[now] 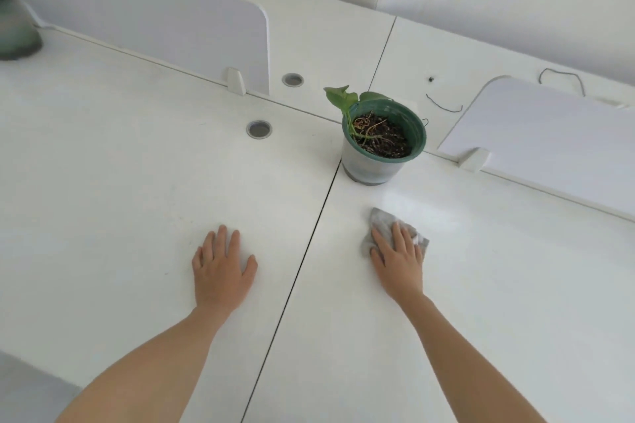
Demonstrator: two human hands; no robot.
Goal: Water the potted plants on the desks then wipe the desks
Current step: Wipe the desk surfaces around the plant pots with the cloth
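Head view gives me two white desks meeting at a dark seam, wiping under way. My left hand lies flat and empty on the left desk. My right hand presses, fingers spread, on the grey cloth, near the potted plant. Soil looks dark; whether it's watered, I can't tell. Most desk surface remains, I judge.

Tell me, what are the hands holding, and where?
The right hand presses flat on the middle of a grey cloth on the desk. The left hand holds nothing.
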